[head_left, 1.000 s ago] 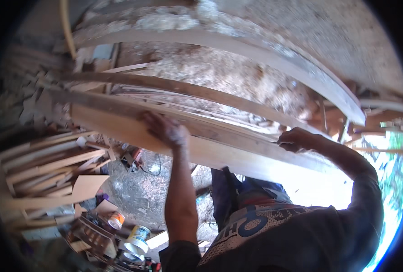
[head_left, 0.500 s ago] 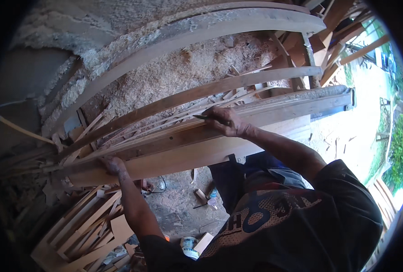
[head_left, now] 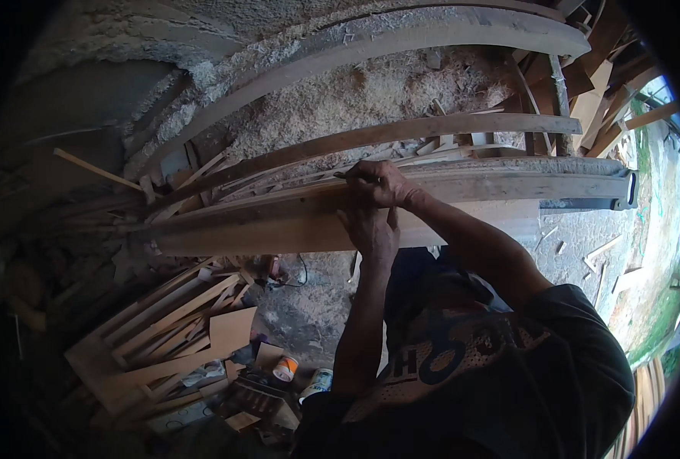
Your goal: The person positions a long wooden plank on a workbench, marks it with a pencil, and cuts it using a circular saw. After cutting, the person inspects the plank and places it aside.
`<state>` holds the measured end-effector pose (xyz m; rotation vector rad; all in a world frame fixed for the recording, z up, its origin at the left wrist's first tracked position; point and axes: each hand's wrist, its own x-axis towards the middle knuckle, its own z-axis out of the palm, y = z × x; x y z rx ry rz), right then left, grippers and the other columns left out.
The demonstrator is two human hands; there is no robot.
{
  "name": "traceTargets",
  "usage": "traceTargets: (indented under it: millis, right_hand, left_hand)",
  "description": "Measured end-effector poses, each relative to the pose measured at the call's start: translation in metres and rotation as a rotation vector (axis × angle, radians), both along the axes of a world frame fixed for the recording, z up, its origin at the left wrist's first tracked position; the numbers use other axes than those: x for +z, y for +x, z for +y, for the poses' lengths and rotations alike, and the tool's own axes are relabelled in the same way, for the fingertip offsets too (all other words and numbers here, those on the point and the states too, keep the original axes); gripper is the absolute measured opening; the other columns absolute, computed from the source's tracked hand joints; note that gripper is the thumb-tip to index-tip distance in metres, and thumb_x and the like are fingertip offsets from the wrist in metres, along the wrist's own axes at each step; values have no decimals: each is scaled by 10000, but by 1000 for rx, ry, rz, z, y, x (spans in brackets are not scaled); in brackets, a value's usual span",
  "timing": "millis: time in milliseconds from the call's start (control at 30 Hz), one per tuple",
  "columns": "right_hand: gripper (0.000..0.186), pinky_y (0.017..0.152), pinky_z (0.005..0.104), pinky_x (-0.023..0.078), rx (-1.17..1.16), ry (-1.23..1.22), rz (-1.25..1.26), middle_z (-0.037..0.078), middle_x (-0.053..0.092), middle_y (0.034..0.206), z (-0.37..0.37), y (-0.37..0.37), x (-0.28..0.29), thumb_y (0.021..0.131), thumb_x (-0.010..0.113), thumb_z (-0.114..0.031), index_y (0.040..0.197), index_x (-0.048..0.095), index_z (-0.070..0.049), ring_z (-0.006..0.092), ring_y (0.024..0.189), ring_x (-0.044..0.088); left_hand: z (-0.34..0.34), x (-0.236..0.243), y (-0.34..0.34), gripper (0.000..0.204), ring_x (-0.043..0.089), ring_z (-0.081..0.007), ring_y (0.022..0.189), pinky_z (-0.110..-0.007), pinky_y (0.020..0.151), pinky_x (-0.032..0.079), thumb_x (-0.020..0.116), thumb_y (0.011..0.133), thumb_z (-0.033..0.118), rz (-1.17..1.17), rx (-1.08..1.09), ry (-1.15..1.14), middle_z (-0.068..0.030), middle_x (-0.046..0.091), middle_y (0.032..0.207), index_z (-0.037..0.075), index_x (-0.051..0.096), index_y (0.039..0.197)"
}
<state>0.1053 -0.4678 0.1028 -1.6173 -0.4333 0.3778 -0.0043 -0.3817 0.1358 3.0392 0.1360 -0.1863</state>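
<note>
A long pale wooden board [head_left: 278, 234] lies across in front of me, set against a darker wooden beam [head_left: 493, 187] on its far side. My right hand [head_left: 389, 186] is closed around a thin dark pencil [head_left: 341, 175], its tip pointing left over the beam's top. Just below it, my left hand [head_left: 373, 233] rests on the face of the board, its visible fingers stretched toward the far edge. Part of that hand's fingers is hidden behind the right hand.
Beyond the beam, a curved wooden strip [head_left: 401, 130] and a larger curved timber [head_left: 401, 42] span the shavings-covered ground [head_left: 332, 103]. Wood offcuts [head_left: 179, 306] pile up at lower left, near an orange-and-white can [head_left: 285, 368]. More timber leans at upper right.
My left hand has slid right along the board, from its left part to beside my right hand. The right hand keeps the pencil at the beam. The view has shifted somewhat.
</note>
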Motion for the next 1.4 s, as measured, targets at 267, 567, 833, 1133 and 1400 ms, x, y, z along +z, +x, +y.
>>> traceTargets:
  millis: [267,567,833,1133,1400]
  right_hand:
    - [135,732,405,554,412,-125,-469,115,669,869,-10,42,-1,875,639,-171,945,690,-68,295,840,678]
    - [118,643,439,504,560,-475,-366,114,662,780,5,62,4,869,649,-170,809,619,-73,332,726,653]
    - [109,642,427,519,650,-612,-318,85,657,767,-231,53,70,863,646,-188,810,612,-100,299,741,666]
    - [131,675,439,543,442,-1045,-274,105,716,891,-501,39,77,901,682,-225,975,721,-124,340,761,688]
    - [816,827,489,504,251,-829,-430,140,613,1094,-441,-33,37,633,875,-420,1292,519,-96,368,995,628]
  left_hand:
    - [-1,-11,4,865,385,-432,1367,-587,1140,253,636,850,598,-23,11,158,-322,440,1424,-116,510,1323]
    - [-4,-10,9,915,403,-396,1369,-570,1095,293,657,808,645,26,36,229,-310,444,1439,-98,525,1326]
    - [-6,-1,10,876,338,-433,1412,-610,1086,298,585,882,619,151,72,190,-330,388,1474,-111,489,1357]
    - [-23,3,17,859,324,-429,1421,-611,1096,312,613,894,562,211,94,198,-321,339,1499,-125,438,1380]
    - [-28,-24,0,871,208,-452,1465,-480,1191,242,742,853,353,-98,362,-265,-325,241,1551,-65,310,1483]
